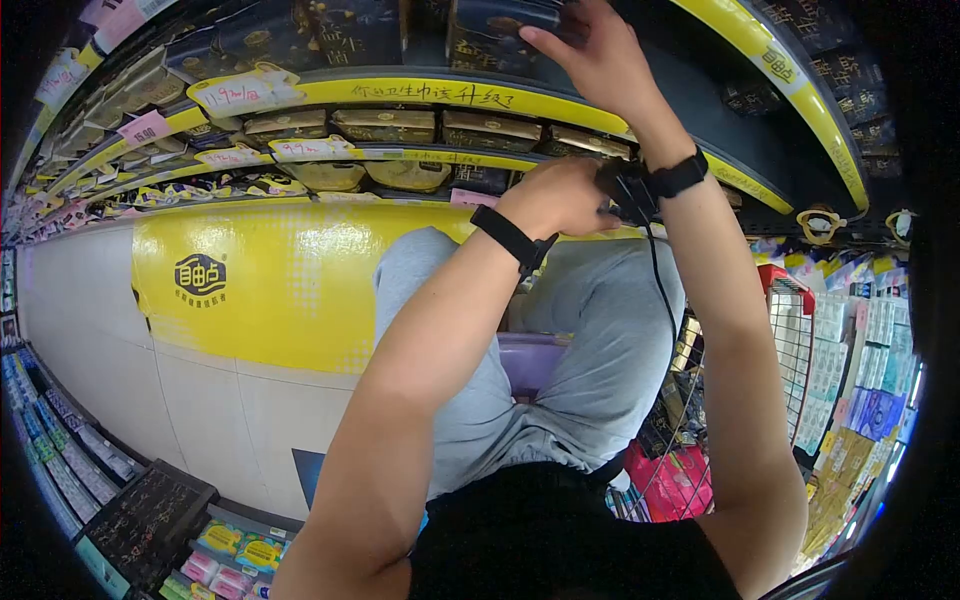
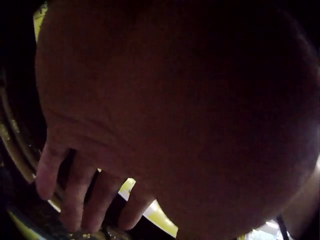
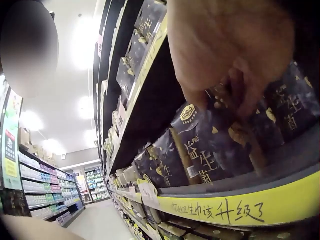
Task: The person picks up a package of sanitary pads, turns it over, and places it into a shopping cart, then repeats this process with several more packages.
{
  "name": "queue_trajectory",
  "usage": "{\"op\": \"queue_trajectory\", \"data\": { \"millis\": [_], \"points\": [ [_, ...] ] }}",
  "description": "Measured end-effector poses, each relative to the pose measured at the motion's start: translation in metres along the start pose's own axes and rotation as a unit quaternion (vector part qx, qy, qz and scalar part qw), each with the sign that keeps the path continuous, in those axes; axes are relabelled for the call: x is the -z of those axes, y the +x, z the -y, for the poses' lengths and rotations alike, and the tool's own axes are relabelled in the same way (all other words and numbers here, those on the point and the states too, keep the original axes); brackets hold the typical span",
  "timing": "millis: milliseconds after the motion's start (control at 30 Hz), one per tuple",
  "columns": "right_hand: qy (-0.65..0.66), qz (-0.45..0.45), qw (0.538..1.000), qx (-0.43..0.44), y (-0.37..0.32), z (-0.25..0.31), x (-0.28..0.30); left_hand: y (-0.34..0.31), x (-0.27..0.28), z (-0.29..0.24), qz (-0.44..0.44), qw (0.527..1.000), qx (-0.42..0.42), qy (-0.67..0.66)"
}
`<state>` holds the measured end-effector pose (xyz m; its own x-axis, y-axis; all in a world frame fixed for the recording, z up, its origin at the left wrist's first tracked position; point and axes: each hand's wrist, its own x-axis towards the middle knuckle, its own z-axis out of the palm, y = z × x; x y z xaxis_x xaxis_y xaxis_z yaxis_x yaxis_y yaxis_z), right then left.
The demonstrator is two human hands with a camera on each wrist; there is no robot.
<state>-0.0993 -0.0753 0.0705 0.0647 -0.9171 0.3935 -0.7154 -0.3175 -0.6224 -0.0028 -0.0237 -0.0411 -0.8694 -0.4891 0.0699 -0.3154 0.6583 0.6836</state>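
My right hand (image 1: 610,65) reaches onto the upper shelf, at a dark package (image 3: 200,145) with gold lettering and a round yellow logo. In the right wrist view the bent fingers and thumb are on either side of the package's top, gripping it. My left hand (image 1: 565,195) hangs bent at the wrist in front of the lower shelves, close to the black camera (image 1: 625,190) on my right wristband. Its fingers (image 2: 72,195) look loosely straight in the left wrist view and hold nothing; the palm is in deep shadow.
Yellow shelf edges (image 1: 420,92) with handwritten price tags (image 1: 245,92) run across, with more dark packages on them. A wire cart (image 1: 790,300) holding a pink bag (image 1: 670,482) stands at my right. A cable (image 1: 660,285) hangs from the camera. Below lies a yellow panel (image 1: 270,285).
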Motion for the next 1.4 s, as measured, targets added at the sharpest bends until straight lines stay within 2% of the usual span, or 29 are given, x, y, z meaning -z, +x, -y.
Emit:
{"op": "queue_trajectory", "data": {
  "millis": [100, 133, 233, 300, 400, 533, 567, 667, 733, 767, 867, 900, 967, 1133, 1200, 1233, 1267, 1333, 1400],
  "points": [
    [0.016, 0.018, 0.994, -0.104, 0.01, 0.01, -0.008, 0.004, -0.015, 0.017, -0.008, 0.999, 0.003, 0.041],
    [0.027, 0.016, 0.995, -0.096, 0.011, 0.01, -0.011, 0.004, -0.012, 0.016, -0.011, 0.999, 0.002, 0.043],
    [0.033, 0.021, 0.996, -0.082, 0.013, 0.008, -0.019, 0.004, -0.002, 0.012, 0.027, 0.987, 0.1, -0.119],
    [0.009, 0.031, 0.996, -0.085, 0.013, 0.007, -0.024, 0.001, -0.002, 0.012, 0.011, 0.987, 0.108, -0.12],
    [-0.016, 0.005, 0.999, -0.028, 0.009, -0.008, -0.037, -0.003, 0.004, 0.011, 0.032, 0.987, 0.114, -0.109],
    [0.04, 0.026, 0.997, -0.052, 0.007, -0.008, -0.036, 0.002, -0.005, 0.018, 0.039, 0.988, 0.11, -0.096],
    [-0.043, 0.029, 0.999, -0.016, 0.005, -0.015, -0.039, 0.004, -0.005, 0.019, 0.037, 0.989, 0.102, -0.101],
    [-0.09, -0.006, 0.992, 0.091, -0.005, -0.052, -0.054, 0.005, 0.001, 0.013, 0.044, 0.99, 0.094, -0.098],
    [-0.084, 0.018, 0.995, 0.043, -0.015, -0.053, -0.052, 0.005, 0.004, 0.009, 0.06, 0.988, 0.112, -0.088],
    [-0.063, 0.034, 0.997, 0.02, -0.021, -0.047, -0.046, 0.005, 0.009, 0.005, 0.087, 0.986, 0.114, -0.082],
    [-0.059, 0.084, 0.994, -0.04, -0.032, -0.03, -0.027, 0.012, -0.001, 0.015, 0.074, 0.997, 0.001, -0.039],
    [-0.069, 0.102, 0.991, -0.059, -0.035, -0.027, -0.02, 0.015, -0.007, 0.021, 0.056, 0.998, -0.013, -0.029],
    [-0.047, 0.106, 0.992, -0.045, -0.047, -0.025, -0.006, 0.022, -0.019, 0.027, 0.021, 0.998, -0.05, -0.013],
    [-0.025, 0.151, 0.987, -0.057, -0.086, -0.02, 0.059, 0.022, -0.015, 0.022, 0.066, 0.997, -0.043, 0.023],
    [-0.051, 0.174, 0.982, -0.055, -0.109, -0.016, 0.099, 0.018, -0.019, 0.026, 0.034, 0.996, -0.06, 0.048],
    [-0.038, 0.178, 0.977, -0.109, -0.122, -0.017, 0.119, 0.016, -0.013, 0.021, 0.057, 0.997, -0.04, 0.035],
    [0.029, 0.125, 0.986, -0.103, -0.139, -0.033, 0.139, 0.015, -0.006, 0.017, 0.081, 0.996, -0.02, 0.023],
    [0.051, 0.06, 0.979, -0.189, -0.165, -0.038, 0.189, 0.007, -0.003, 0.014, 0.057, 0.998, -0.024, -0.013],
    [0.031, -0.046, 0.966, -0.253, -0.194, -0.053, 0.24, 0.008, 0.0, 0.011, 0.071, 0.997, -0.01, 0.004]
  ]
}}
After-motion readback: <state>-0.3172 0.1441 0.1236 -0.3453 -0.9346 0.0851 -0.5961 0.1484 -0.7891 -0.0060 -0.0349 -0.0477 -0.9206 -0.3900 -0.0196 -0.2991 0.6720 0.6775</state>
